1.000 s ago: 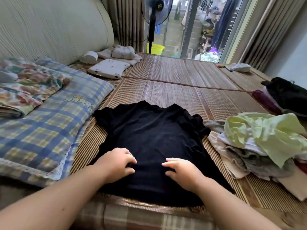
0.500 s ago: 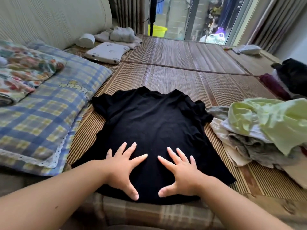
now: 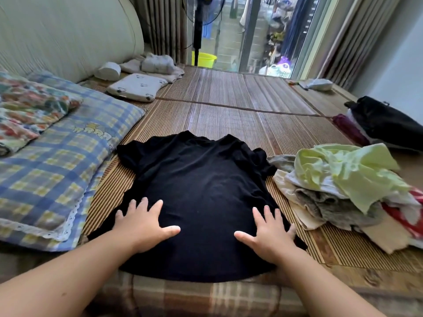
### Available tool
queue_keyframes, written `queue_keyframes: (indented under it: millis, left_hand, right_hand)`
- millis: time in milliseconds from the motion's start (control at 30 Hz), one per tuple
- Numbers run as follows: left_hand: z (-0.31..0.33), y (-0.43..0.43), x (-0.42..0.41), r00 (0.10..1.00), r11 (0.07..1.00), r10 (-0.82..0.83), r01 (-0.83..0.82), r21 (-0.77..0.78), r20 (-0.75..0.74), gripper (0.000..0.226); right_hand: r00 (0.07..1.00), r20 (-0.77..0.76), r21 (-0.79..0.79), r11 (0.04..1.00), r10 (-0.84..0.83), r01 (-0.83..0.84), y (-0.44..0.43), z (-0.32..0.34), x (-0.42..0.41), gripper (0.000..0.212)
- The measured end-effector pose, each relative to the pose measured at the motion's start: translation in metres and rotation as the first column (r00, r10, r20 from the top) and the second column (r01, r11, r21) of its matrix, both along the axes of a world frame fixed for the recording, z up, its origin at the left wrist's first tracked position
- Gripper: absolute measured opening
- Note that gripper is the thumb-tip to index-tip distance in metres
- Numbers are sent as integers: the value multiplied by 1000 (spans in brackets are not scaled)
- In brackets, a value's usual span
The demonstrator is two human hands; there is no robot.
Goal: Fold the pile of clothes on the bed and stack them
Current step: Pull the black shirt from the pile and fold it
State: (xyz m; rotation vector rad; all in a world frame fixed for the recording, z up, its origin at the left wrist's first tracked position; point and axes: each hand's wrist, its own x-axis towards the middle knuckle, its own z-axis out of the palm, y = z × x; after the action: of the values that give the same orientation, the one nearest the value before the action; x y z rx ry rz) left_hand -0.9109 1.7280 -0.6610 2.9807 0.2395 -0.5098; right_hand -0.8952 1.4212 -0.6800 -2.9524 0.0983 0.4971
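Clothes pile [image 3: 348, 186] right; pillow [image 3: 57, 168] left

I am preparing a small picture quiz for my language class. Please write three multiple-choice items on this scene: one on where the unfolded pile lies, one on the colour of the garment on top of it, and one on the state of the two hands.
1. Seen from the person, where is the pile of unfolded clothes in relation to the black shirt?
A. to its right
B. to its left
C. on top of it

2. What colour is the top garment of that pile?
A. dark blue
B. light green
C. orange

3. How are the left hand and the right hand?
A. both gripping a sleeve
B. both lifted in the air
C. both flat on the shirt, fingers spread

Answers:
1 A: the pile lies beside the shirt's right sleeve.
2 B: pale green cloth covers the heap.
3 C: both palms press the shirt's lower part.
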Motion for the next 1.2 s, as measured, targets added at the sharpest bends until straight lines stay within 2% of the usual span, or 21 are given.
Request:
queue_keyframes:
  millis: [100, 200, 300, 367, 467, 533, 567, 700, 767, 833, 967, 1000, 1033, 1100, 1200]
  left_hand:
    - [-1, -12, 31, 996, 997, -83, 83, -7, 39, 98]
    - [-9, -15, 67, 1000, 1000, -24, 24, -14, -18, 95]
    - [-13, -1, 112, 999, 997, 35, -36, 63, 18, 93]
    - [-8, 16, 143, 991, 985, 46, -65, 157, 126, 88]
    - [0, 56, 197, 962, 985, 103, -134, 108, 255, 62]
    - [2, 85, 227, 962, 983, 152, -171, 67, 227, 51]
    - [1, 100, 241, 967, 982, 160, -176, 63, 200, 50]
    - [-4, 133, 276, 988, 992, 124, -125, 11, 91, 64]
    - [-4, 137, 287, 985, 986, 167, -168, 26, 41, 80]
    - [-2, 138, 295, 975, 975, 218, -219, 28, 33, 80]
    - [3, 138, 300, 976, 981, 194, -193, -15, 102, 32]
    - [5, 138, 299, 975, 985, 173, -168, -45, 138, 21]
    - [8, 139, 299, 973, 987, 151, -139, -83, 173, 14]
    - [16, 144, 299, 966, 980, 134, -97, -172, 219, 8]
    - [29, 156, 296, 973, 983, 117, -84, -165, 200, 17]
  right_hand:
    - [988, 10, 38, 988, 152, -152, 27, -2, 33, 98]
    - [986, 32, 47, 985, 162, -163, 44, -10, 74, 94]
    - [994, 74, 18, 996, 85, -86, 41, -11, 127, 93]
    - [989, 149, 19, 1000, 7, -10, 29, -6, 163, 88]
    - [946, 283, 154, 981, -156, 115, 4, 3, 224, 69]
    - [938, 264, 284, 948, -224, 147, -12, 11, 253, 56]
    - [946, 236, 293, 945, -222, 148, -19, 14, 265, 51]
    - [972, 88, 177, 964, -217, 199, -41, 21, 287, 48]
    - [967, 10, 244, 938, -256, 246, -49, 25, 295, 34]
    - [952, -53, 335, 892, -302, 302, -54, 29, 298, 26]
    - [870, -83, 609, 667, -485, 430, -64, 33, 296, 38]
    - [854, -45, 627, 651, -518, 428, -67, 35, 295, 31]
    - [842, 12, 616, 667, -539, 418, -69, 37, 293, 24]
    - [832, 159, 529, 757, -532, 383, -74, 43, 290, 19]
    - [818, 283, 400, 837, -500, 373, -77, 55, 285, 30]
